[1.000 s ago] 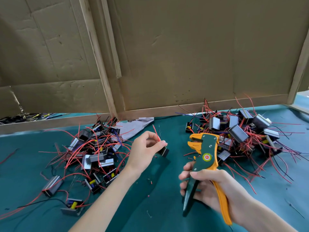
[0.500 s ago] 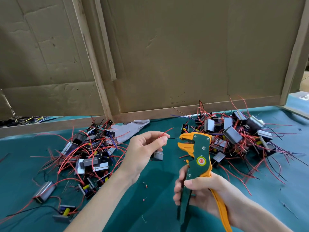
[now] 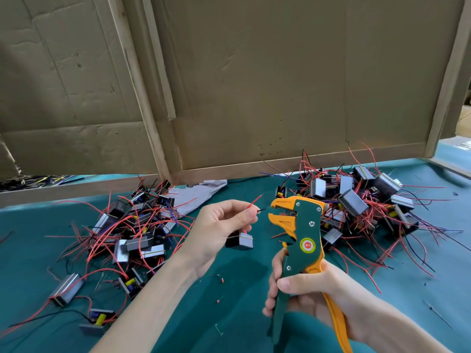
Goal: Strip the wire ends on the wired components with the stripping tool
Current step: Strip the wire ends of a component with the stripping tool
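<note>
My right hand [image 3: 305, 296] grips the handles of a green and orange stripping tool [image 3: 303, 233], held upright with its orange jaws open and facing left. My left hand [image 3: 219, 228] pinches the wires of a small black and silver component [image 3: 239, 241] that hangs below my fingers. Its red wire [image 3: 254, 201] sticks up past my fingertips, and a thin dark wire end [image 3: 263, 210] points at the jaws, just short of them.
A pile of wired components [image 3: 132, 235] lies at the left on the green mat [image 3: 242, 314], a second pile [image 3: 356, 205] at the right. A cardboard wall [image 3: 254, 85] stands behind. A grey cloth [image 3: 198, 192] and bits of stripped insulation [image 3: 220, 278] lie between.
My left hand has turned the wire ends from upright toward the tool's jaws, and the component has sunk below my fingers. The tool has come slightly closer to the wire.
</note>
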Motion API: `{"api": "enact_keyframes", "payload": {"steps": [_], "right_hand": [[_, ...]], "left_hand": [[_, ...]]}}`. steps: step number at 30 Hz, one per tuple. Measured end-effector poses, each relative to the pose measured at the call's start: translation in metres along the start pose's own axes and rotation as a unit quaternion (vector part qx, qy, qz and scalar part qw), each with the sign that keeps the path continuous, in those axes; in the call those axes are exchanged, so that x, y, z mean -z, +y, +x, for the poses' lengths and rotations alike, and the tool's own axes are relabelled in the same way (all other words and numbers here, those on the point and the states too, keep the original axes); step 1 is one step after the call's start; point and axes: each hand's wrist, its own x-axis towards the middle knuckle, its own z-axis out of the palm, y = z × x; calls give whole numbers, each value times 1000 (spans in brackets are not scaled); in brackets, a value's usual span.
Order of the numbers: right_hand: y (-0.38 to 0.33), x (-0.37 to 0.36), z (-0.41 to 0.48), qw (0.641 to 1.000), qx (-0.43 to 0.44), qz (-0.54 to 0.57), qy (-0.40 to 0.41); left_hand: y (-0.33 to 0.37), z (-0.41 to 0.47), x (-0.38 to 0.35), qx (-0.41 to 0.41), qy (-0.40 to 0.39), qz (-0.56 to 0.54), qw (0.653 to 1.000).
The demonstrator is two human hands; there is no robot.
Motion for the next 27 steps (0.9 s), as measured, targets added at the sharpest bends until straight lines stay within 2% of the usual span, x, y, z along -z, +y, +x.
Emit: {"api": "enact_keyframes", "payload": {"steps": [12,19,27], "right_hand": [[-1,-2,1,1000,6,-5,15],[-5,-8,-6,998,1,-65,3],[-1,-5,-5,996,11,-90,-8]], "left_hand": [[5,-3,2,-10,-13,1,1000],[9,-4,1,-37,-41,99,994],[20,-6,8,-37,-72,145,986]]}}
